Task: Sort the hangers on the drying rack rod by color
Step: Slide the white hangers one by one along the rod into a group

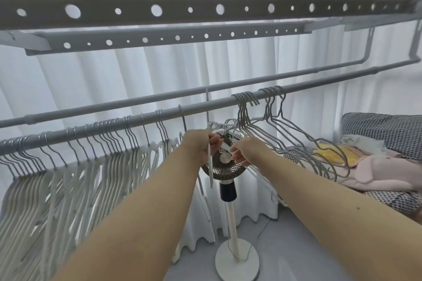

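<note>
Below the rod, both hands grip white hangers.

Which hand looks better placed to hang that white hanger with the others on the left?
Probably the left hand: it already grips the white hanger and sits nearer the white hangers on the rod. The right hand is beside the grey hangers.

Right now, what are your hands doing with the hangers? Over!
Left hand and right hand both gripping a white hanger. White hangers bunched left on rod, grey hangers right. Fan behind hands.
</note>
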Demonstrator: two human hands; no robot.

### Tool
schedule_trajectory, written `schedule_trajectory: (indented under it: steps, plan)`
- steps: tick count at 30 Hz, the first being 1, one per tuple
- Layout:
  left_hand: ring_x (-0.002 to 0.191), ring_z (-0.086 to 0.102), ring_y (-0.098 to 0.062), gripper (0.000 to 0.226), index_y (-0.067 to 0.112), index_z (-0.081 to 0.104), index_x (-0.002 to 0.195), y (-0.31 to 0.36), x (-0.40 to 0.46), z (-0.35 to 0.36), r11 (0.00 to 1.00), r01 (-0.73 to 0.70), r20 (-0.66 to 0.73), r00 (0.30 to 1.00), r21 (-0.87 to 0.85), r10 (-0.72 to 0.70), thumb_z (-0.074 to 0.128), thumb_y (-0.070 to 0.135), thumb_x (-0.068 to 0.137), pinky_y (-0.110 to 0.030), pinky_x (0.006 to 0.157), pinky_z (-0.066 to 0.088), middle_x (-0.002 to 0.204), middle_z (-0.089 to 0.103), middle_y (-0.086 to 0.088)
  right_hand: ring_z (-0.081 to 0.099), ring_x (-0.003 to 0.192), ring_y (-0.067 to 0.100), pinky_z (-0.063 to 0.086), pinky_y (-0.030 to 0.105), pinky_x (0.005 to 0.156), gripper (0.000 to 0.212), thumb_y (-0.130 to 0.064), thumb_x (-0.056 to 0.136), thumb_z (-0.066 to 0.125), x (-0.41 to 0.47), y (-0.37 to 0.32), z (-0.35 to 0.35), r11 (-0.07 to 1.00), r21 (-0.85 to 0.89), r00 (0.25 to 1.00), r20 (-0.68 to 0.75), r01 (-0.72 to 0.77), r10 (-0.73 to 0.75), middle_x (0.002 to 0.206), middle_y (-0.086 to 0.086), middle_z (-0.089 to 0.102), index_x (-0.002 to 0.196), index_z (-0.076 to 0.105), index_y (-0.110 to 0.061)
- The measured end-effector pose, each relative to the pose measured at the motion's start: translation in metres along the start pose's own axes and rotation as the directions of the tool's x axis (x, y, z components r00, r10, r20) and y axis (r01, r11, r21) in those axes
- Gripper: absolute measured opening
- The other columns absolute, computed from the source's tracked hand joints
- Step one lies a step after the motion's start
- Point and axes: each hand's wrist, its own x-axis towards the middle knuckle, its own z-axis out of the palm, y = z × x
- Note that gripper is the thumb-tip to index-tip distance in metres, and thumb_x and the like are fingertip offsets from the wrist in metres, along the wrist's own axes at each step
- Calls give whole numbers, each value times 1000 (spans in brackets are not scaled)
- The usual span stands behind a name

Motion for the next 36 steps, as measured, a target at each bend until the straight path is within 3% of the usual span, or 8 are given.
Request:
schedule_trajectory:
  steps: [11, 16, 19, 22, 23, 25, 29, 36]
  plan:
    - [35, 56, -9, 16, -3, 54, 82, 2, -47, -16, 984, 127, 92, 989, -126, -116, 54, 3, 97, -22, 38, 51, 44, 51, -7, 49, 71, 23, 40, 33, 68, 34, -32, 101, 35, -8, -8, 11, 988, -60, 987, -61, 142, -146, 79, 8, 51, 76, 50, -15]
    - [34, 53, -5, 15, -5, 57, 94, 2, -87, -14, 985, 172, 275, 946, 15, -170, 51, 8, 99, -19, 39, 52, 46, 52, -2, 50, 66, 14, 37, 29, 67, 46, -40, 102, 35, -23, -16, 20, 975, 53, 976, -14, 217, -216, 68, 2, 54, 78, 59, -8]
    - [40, 55, -9, 33, 1, 61, 84, 1, -87, -20, 976, 11, 147, 988, 219, -44, 47, 24, 103, -23, 43, 54, 51, 58, -3, 41, 48, 15, 35, 29, 56, 52, -34, 103, 36, -22, -12, 22, 961, 140, 969, -99, 238, -226, 51, 0, 45, 59, 50, -10]
    - [82, 65, -23, 40, 11, 68, 94, -3, -63, -47, 563, -244, -61, 882, 790, 468, 49, 47, 98, -40, 75, 55, 86, 68, -9, 39, 45, 15, 41, 30, 53, 51, -43, 101, 31, -19, -5, 19, 960, 214, 964, -234, 182, -131, 54, -1, 42, 59, 43, -17]
    - [104, 60, -27, 45, 15, 67, 109, -5, -57, -57, 339, -203, -46, 798, 919, 601, 49, 54, 95, -42, 90, 50, 105, 66, -8, 42, 49, 16, 46, 35, 59, 50, -46, 100, 29, -18, -2, 18, 962, 221, 956, -279, 160, -95, 60, 0, 44, 61, 44, -18]
    - [130, 37, -30, 65, 20, 51, 136, -10, -47, -67, 198, -88, -61, 766, 976, 640, 53, 63, 87, -42, 103, 36, 135, 51, -8, 54, 64, 21, 50, 44, 80, 48, -50, 97, 25, -20, 1, 17, 959, 264, 930, -368, 105, 0, 76, 3, 54, 75, 54, -19]
    - [140, 20, -33, 89, 30, 25, 151, -20, -31, -68, 199, -34, -83, 831, 980, 551, 62, 65, 78, -47, 108, 32, 152, 29, -9, 56, 114, 37, 42, 40, 89, 64, -45, 103, 16, -27, 6, 7, 990, 138, 825, -561, 9, 71, 125, 20, 60, 124, 56, 0]
    - [117, 54, -35, 61, 39, 36, 145, -27, -16, -74, 431, -96, -123, 883, 897, 452, 59, 23, 91, -42, 100, 46, 154, 13, -16, 57, 112, 39, 33, 37, 78, 58, -41, 104, 15, -34, 10, -12, 999, 38, 681, -732, 30, 8, 122, 19, 62, 121, 55, -1]
